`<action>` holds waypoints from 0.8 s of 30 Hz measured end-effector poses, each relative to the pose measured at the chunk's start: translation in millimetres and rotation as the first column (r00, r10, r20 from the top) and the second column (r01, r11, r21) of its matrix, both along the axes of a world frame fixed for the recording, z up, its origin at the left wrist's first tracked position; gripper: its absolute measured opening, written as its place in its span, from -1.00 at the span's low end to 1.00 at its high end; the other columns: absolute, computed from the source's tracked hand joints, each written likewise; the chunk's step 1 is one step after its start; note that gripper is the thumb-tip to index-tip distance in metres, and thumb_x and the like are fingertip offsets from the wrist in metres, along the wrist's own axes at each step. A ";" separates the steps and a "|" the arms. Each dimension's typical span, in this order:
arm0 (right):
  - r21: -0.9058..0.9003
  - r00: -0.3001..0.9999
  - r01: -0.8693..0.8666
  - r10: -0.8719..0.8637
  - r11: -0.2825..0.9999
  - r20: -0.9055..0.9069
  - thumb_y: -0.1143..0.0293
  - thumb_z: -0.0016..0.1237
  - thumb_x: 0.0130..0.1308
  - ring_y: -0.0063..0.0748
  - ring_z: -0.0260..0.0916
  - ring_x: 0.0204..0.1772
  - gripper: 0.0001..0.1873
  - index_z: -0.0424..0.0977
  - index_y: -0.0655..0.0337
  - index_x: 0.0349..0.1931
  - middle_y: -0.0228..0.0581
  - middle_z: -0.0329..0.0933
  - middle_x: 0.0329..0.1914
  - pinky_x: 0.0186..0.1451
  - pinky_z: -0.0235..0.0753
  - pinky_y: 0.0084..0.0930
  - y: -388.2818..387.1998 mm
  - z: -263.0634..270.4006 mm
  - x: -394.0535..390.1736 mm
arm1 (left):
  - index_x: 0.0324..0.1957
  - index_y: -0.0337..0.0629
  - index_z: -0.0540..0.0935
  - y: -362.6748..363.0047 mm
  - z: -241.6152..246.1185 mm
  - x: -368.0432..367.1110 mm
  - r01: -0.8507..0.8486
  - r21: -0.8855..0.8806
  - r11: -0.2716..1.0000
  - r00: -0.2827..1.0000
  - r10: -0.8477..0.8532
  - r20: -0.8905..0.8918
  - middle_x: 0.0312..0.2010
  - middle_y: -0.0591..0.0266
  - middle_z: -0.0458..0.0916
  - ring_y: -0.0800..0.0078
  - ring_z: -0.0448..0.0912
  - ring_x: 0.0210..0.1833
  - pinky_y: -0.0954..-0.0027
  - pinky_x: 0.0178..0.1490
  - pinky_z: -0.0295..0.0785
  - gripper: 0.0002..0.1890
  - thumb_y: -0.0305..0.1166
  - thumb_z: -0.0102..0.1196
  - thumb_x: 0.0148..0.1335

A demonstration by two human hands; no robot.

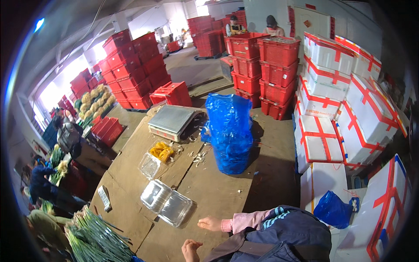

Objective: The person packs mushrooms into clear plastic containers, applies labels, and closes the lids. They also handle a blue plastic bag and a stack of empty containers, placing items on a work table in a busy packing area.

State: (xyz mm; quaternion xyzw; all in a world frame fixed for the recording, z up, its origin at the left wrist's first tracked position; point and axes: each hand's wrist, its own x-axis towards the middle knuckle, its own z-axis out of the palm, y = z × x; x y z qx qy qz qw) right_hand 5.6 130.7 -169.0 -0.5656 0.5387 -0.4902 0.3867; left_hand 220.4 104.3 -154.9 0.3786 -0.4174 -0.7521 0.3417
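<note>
My right hand (210, 224), in a pink cuff, is over the near part of the brown tabletop (209, 196), its fingers together and nothing visible in them. My left hand (191, 250) is at the bottom edge of the view with bent fingers; whether it holds something small is hidden. Closest to the right hand lies a clear plastic clamshell container (176, 207), lid folded back, with no contents visible. Beyond it, another clear plastic container (151, 166) has yellow rubber bands (161, 151) at its far end. Neither hand touches these containers.
A weighing scale (172, 119) and a blue plastic bag (229, 134) stand farther along the table, amid scraps. Green onions (95, 234) lie at left, near a white label strip (104, 198). White foam boxes (322, 139) line the right; red crates (278, 72) stand behind. Several people work nearby.
</note>
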 end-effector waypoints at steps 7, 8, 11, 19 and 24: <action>0.151 0.993 0.043 -0.059 0.988 0.106 0.02 -0.20 0.39 -0.54 0.29 -0.59 -0.55 0.41 0.18 -0.55 -0.37 0.35 -0.70 -0.47 0.31 -0.49 31.4 1.3 -23.7 | -0.43 -0.34 0.46 9.5 13.2 -20.4 0.106 -0.062 0.992 0.994 -0.105 0.019 -0.56 0.14 0.49 0.35 0.54 -0.45 0.22 -0.20 0.57 -0.84 -0.51 -0.21 0.17; 0.158 0.991 0.054 -0.072 0.986 0.109 0.02 -0.21 0.39 -0.55 0.28 -0.60 -0.54 0.41 0.18 -0.55 -0.37 0.34 -0.71 -0.49 0.31 -0.49 36.6 3.9 -26.7 | -0.43 -0.34 0.47 12.2 14.4 -23.4 0.105 -0.071 0.992 0.994 -0.104 0.019 -0.56 0.15 0.49 0.36 0.54 -0.45 0.23 -0.20 0.57 -0.84 -0.52 -0.21 0.17; 0.211 0.991 0.072 -0.094 0.975 0.099 0.03 -0.21 0.39 -0.59 0.27 -0.62 -0.54 0.41 0.18 -0.56 -0.37 0.33 -0.72 -0.52 0.29 -0.49 51.2 12.4 -32.0 | -0.43 -0.32 0.47 20.4 17.1 -29.6 0.111 -0.085 0.990 0.994 -0.112 0.001 -0.55 0.17 0.49 0.38 0.53 -0.46 0.25 -0.19 0.57 -0.84 -0.54 -0.21 0.18; 0.172 0.987 0.150 -0.139 0.974 -0.075 0.08 -0.22 0.38 -0.48 0.34 -0.58 -0.57 0.45 0.23 -0.50 -0.29 0.40 -0.68 -0.45 0.34 -0.44 109.2 20.9 -25.2 | -0.40 -0.31 0.50 46.6 4.2 -47.3 0.241 0.012 0.970 0.970 -0.242 0.011 -0.51 0.20 0.52 0.40 0.55 -0.40 0.30 -0.18 0.56 -0.84 -0.55 -0.20 0.19; 0.464 0.972 0.233 -0.201 0.855 -0.119 0.11 -0.21 0.38 -0.47 0.41 -0.54 -0.59 0.46 0.26 -0.49 -0.27 0.45 -0.65 -0.40 0.40 -0.44 150.2 26.7 -34.7 | -0.37 -0.34 0.51 68.6 -8.6 -63.4 0.403 -0.007 0.915 0.915 -0.403 0.015 -0.45 0.20 0.55 0.42 0.56 -0.37 0.36 -0.12 0.53 -0.84 -0.56 -0.19 0.20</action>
